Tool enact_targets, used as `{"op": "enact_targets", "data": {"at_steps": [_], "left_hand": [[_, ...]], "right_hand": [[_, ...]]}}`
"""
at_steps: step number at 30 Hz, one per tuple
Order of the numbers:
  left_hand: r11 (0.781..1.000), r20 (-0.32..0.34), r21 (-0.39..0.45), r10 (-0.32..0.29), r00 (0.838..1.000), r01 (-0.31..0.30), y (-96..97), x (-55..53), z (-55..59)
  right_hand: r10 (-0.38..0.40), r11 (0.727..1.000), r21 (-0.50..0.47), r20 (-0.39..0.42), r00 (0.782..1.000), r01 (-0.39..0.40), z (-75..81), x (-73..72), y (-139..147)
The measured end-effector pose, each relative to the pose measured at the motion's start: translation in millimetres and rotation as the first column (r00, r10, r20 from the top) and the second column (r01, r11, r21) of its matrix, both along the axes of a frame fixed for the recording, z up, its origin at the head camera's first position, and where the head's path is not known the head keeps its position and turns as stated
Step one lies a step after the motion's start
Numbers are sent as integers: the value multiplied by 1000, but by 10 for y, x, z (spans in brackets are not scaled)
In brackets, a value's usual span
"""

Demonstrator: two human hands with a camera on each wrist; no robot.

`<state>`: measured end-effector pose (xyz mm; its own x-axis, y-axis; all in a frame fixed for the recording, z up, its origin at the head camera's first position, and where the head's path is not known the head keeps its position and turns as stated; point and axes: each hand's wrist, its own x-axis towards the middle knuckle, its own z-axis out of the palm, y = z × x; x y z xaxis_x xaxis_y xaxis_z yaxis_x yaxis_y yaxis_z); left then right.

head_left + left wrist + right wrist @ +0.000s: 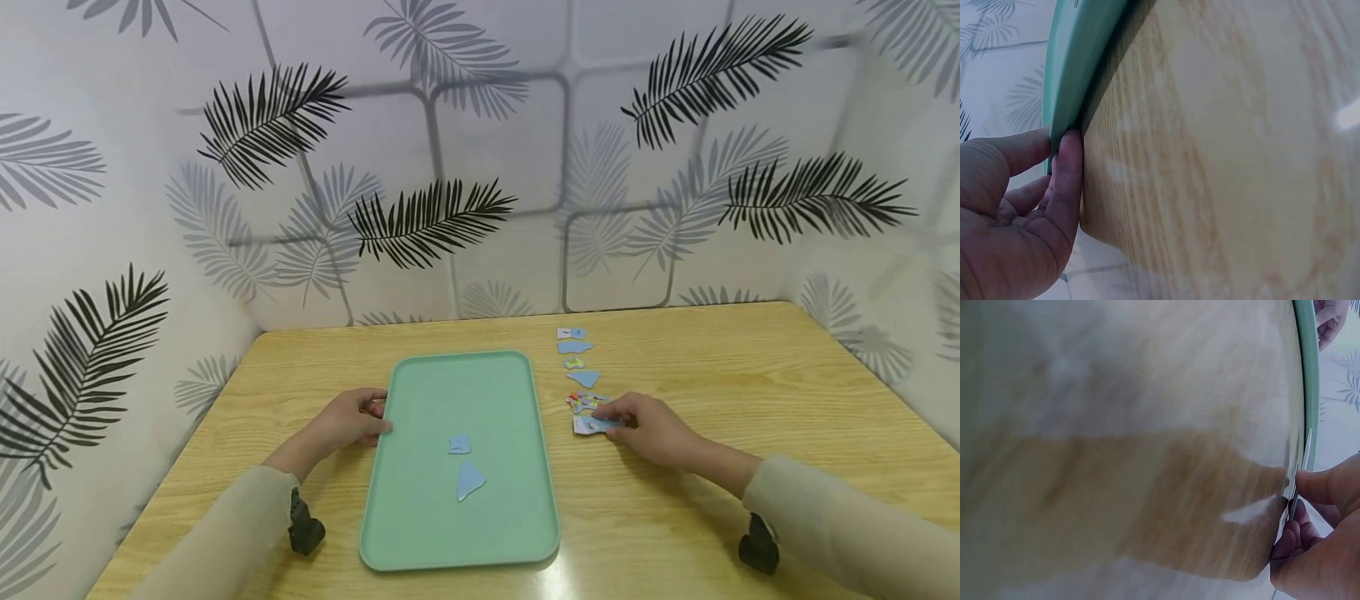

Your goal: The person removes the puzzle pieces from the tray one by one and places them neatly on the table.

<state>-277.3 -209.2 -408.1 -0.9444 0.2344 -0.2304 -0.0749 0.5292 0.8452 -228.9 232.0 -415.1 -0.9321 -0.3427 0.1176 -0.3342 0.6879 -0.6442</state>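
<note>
My left hand point(352, 421) grips the left rim of a mint-green tray point(420, 533), thumb and fingers on either side of the edge in the left wrist view. Two light-blue puzzle pieces lie on the tray: a squarish one point(459, 443) and a triangular one point(470, 481). To the right of the tray, my right hand point(652, 429) pinches a white-and-blue puzzle piece point(588, 425) low over the table. In the right wrist view this thin piece point(1308, 447) appears edge-on, tilted up from the wood. The fingers hide part of it.
A multicoloured piece point(581, 402) lies just beyond the right hand. Farther back, in a column, are a blue triangle point(585, 378), a small yellow-green piece point(573, 363), a blue strip point(575, 347) and a white-and-blue piece point(571, 333). Leaf-patterned walls border the wooden table point(720, 358).
</note>
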Motion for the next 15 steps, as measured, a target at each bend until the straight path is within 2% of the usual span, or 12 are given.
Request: {"op": "enact_targets", "data": {"at_steps": [15], "left_hand": [[1000, 5, 13, 3, 1000, -3, 10, 13, 16]], "right_hand": [[2, 1000, 24, 1, 1000, -2, -9, -19, -12]]}}
